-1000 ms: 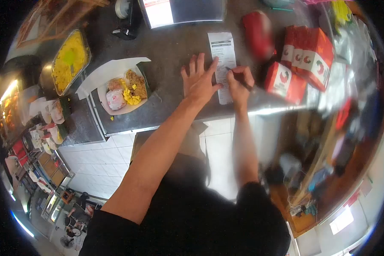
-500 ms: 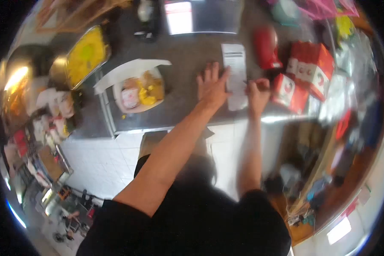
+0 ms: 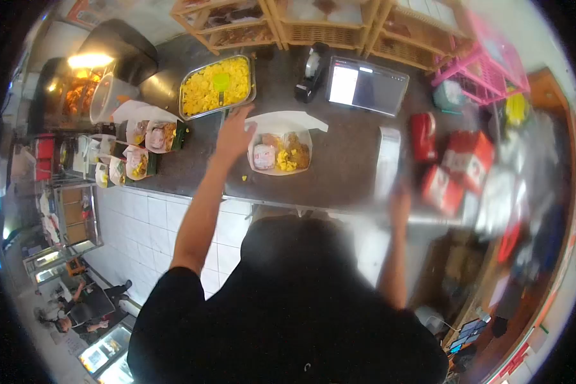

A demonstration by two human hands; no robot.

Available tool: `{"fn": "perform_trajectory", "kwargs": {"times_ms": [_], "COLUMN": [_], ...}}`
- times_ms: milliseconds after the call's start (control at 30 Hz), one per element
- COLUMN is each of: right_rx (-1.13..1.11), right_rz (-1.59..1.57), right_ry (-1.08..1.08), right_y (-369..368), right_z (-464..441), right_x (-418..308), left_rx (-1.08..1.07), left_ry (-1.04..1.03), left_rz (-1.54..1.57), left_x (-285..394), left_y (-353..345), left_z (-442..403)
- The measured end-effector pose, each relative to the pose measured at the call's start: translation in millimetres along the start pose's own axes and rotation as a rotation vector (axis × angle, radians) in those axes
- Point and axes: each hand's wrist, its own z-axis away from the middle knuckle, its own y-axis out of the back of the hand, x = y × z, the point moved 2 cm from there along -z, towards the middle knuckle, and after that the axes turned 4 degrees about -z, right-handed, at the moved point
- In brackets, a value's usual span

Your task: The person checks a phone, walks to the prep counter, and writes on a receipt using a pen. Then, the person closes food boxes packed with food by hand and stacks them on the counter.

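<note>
My left hand (image 3: 235, 136) reaches over the counter at the left edge of an open paper food box (image 3: 277, 171), fingers apart and nothing visible in them. Inside the box are a wrapped round item (image 3: 264, 156), yellow scrambled-egg-like pieces (image 3: 287, 162) and brown fried pieces (image 3: 301, 153); its white lid flap (image 3: 288, 119) stands open behind. My right hand (image 3: 400, 202) is smeared by motion at the counter's front edge, just below a long printed receipt (image 3: 388, 160). Whether it holds anything does not show.
A glass tray (image 3: 216, 86) of yellow food with a green scoop stands behind my left hand. Several filled boxes (image 3: 137, 161) sit further left. Red cartons (image 3: 467, 157) and a red object (image 3: 423, 136) lie right; a tablet (image 3: 368, 85) and wooden racks (image 3: 326, 35) stand behind.
My left hand has left the counter beside the receipt and moved left to the food box. My right hand has drawn back from the receipt's edge toward me. The view has turned left.
</note>
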Motion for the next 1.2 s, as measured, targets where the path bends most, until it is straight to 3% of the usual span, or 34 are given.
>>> {"fn": "perform_trajectory", "kwargs": {"times_ms": [33, 67, 100, 133, 167, 200, 267, 300, 333, 367, 400, 433, 500, 533, 600, 667, 700, 733, 800, 833, 867, 900, 933, 967, 1033, 1067, 1100, 1200], "right_rx": [-0.077, -0.243, -0.311, -0.337, -0.393, -0.489, -0.548, -0.555, -0.544, -0.618, -0.689, -0.68, -0.327, -0.325, -0.375, -0.347, -0.323, -0.304, -0.272, -0.149, -0.105, -0.006, 0.001, 0.051, 0.262, 0.305, 0.329, -0.09], "right_rz": [0.096, 0.054, -0.004, 0.043, 0.013, 0.067, 0.001, -0.035, -0.029, -0.072, -0.118, -0.117, -0.13, -0.122, 0.018, 0.09, 0.154, 0.162, 0.161, 0.057, -0.033, -0.152, -0.277, -0.208, -0.143, -0.009, 0.123, 0.232], "right_ry": [0.147, 0.0, 0.014, 0.203, 0.144, 0.071, -0.038, -0.061, -0.07, -0.112, -0.149, -0.163, 0.468, 0.455, 0.286, 0.221, 0.17, 0.169, 0.066, 0.019, -0.043, 0.037, -0.093, -0.205, -0.014, -0.097, -0.182, -0.066], "right_y": [-16, -23, -46, -63, -72, -52, -64, -61, -59, -59, -62, -66, -69, -80, -106, -111, -110, -105, -87, -77, -79, -84, -68, -70, -95, -124, -136, -118], "right_z": [9, 17, 23, 33, 44, 57, 79, 90, 98, 107, 111, 118, 127, 130, 133, 140, 142, 142, 149, 154, 156, 151, 142, 131, 106, 96, 86, 81], "right_x": [5, -20, -15, -10, -18, -70, -84, -108, -126, -144, -160, -174, -206, -204, -183, -165, -157, -157, -160, -172, -162, -153, -183, -190, -172, -162, -153, -170], "left_rx": [-0.278, -0.272, -0.314, -0.355, -0.367, -0.381, -0.555, -0.5, -0.631, -0.677, -0.588, -0.504, -0.722, -0.675, -0.623, -0.974, -0.984, -0.868, -0.546, -0.352, -0.155, -0.093, -0.099, -0.093, 0.079, 0.133, 0.045, -0.141], "left_ry": [0.124, 0.12, 0.026, -0.069, -0.165, -0.261, 0.148, 0.153, 0.326, 0.282, 0.26, 0.315, 0.078, 0.208, 0.338, 0.504, 0.487, 0.194, 0.024, 0.098, -0.133, -0.095, -0.045, -0.052, -0.188, -0.182, -0.191, -0.178], "left_rz": [-0.066, -0.059, -0.056, -0.058, -0.097, -0.133, 0.202, 0.285, 0.657, 0.572, 0.326, 0.495, 0.402, 0.781, 1.16, 1.373, 1.377, 1.252, 0.913, 0.727, 0.387, 0.594, 0.404, 0.461, 0.376, 0.328, 0.241, 0.051], "left_x": [-32, -51, -64, -76, -88, -92, -27, -39, -55, -31, -36, -2, -10, 5, 21, 46, 32, 3, -8, 6, -12, 8, 12, 13, 20, 15, 15, 11], "left_y": [-13, -19, -25, -28, -30, -31, 22, -3, -34, -23, -57, -35, -96, -115, -108, -65, -80, -102, -74, -37, -56, -34, -48, -66, -97, -118, -134, -146], "left_z": [-5, 1, -1, -5, 5, 25, 66, 88, 111, 119, 137, 143, 163, 174, 175, 162, 164, 171, 175, 168, 163, 148, 140, 131, 108, 100, 93, 85]}}
